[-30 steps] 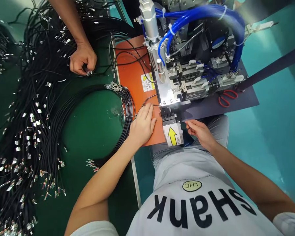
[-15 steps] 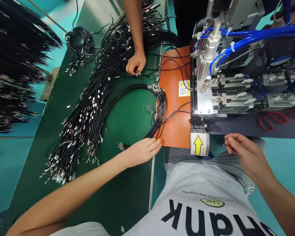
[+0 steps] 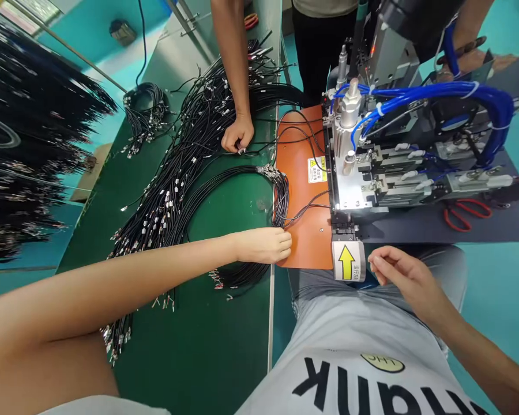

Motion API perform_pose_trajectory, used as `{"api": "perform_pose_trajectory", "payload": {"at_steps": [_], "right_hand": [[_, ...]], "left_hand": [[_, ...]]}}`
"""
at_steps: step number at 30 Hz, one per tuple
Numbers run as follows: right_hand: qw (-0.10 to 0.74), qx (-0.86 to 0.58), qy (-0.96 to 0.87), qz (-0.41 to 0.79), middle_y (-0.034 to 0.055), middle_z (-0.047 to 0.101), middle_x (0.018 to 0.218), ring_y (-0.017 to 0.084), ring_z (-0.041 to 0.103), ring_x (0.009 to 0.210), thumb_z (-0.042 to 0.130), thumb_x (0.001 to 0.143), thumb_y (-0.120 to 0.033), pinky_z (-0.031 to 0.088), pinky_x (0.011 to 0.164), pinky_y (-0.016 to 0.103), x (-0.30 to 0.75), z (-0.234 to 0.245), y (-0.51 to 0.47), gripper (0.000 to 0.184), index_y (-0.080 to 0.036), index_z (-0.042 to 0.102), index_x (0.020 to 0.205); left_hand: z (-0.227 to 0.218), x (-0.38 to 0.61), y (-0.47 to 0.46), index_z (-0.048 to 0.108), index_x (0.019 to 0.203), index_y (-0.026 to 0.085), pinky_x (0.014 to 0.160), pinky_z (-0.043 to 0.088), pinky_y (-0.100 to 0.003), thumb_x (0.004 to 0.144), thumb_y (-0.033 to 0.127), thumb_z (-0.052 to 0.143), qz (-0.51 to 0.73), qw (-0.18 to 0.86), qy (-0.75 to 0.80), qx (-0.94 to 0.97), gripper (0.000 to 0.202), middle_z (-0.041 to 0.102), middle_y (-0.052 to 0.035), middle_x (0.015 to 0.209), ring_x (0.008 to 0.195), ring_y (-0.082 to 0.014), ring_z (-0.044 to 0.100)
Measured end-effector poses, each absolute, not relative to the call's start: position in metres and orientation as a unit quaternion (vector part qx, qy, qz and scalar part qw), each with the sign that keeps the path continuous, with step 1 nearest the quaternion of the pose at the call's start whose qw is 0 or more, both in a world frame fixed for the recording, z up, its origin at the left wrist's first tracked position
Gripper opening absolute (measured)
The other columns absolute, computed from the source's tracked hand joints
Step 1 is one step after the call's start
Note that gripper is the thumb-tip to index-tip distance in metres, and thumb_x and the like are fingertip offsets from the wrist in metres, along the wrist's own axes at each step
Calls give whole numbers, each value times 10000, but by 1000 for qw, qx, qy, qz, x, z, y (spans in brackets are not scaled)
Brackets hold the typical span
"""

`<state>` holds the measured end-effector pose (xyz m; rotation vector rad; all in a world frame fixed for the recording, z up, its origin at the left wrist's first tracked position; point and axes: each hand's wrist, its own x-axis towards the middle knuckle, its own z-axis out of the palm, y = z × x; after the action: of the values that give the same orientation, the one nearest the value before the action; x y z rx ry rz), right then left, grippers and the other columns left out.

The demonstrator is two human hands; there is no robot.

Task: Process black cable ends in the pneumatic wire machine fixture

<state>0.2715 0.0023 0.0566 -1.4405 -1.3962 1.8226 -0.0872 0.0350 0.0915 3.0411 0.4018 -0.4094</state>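
Note:
My left hand (image 3: 266, 245) lies over the near side of a looped bundle of black cables (image 3: 225, 172), at the edge of an orange plate (image 3: 305, 242). Its fingers are curled closed, and whatever they grip is hidden beneath them. My right hand (image 3: 400, 274) hovers above my lap, just right of a label with a yellow arrow (image 3: 347, 262). Thumb and forefinger are pinched together there; I cannot make out anything between them. A machine with metal cylinders (image 3: 349, 115) and blue hoses (image 3: 432, 95) stands beyond, and thin black cables run over the plate to it.
Across the green table (image 3: 216, 346) spreads a large pile of black cables (image 3: 168, 196) with pale ends. Another person's hand (image 3: 239, 134) pinches a cable end beside it. Red-handled scissors (image 3: 467, 214) lie by the machine. More cables (image 3: 30, 104) hang at the left.
My left hand has shifted slightly right, and its fingers have curled in more. My right hand has moved left, closer to the arrow label. The camera view has shifted too.

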Motion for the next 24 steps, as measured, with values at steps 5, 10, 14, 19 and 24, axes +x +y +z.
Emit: {"api": "perform_pose_trajectory", "payload": {"at_steps": [5,10,14,19,24], "right_hand": [[204,-505,-507,668,-2,521,696,165,495,661,559,933,-547,421,658,311,269,61,1,315,-240,632,935],[194,-500,-513,670,5,554,738,154,498,660,582,920,-534,405,626,293,266,59,-2,301,-241,642,893],[195,-498,-514,670,-4,538,716,147,491,659,578,930,-524,399,620,282,264,59,-5,295,-240,639,882],[206,-501,-502,674,5,569,732,145,506,648,597,912,-537,420,615,281,265,63,-9,312,-232,656,881],[199,-491,-510,677,8,587,741,145,517,647,577,930,-520,440,635,285,266,64,-10,301,-233,645,872]], "left_hand": [[96,-84,34,633,849,192,741,426,-344,920,102,510,-116,28,94,988,168,633,-89,848,835,-223,580],[101,-93,30,653,888,203,864,443,-351,915,87,498,-113,34,140,983,195,664,-119,1010,998,-240,590],[97,-96,39,632,832,215,820,449,-345,901,68,506,-87,78,124,985,206,645,-95,900,890,-226,593],[97,-91,50,614,840,205,780,432,-350,909,83,486,-117,56,73,989,190,604,-84,818,803,-231,560],[99,-93,51,609,859,208,790,416,-352,899,90,501,-102,65,113,986,164,597,-80,829,811,-230,551]]}}
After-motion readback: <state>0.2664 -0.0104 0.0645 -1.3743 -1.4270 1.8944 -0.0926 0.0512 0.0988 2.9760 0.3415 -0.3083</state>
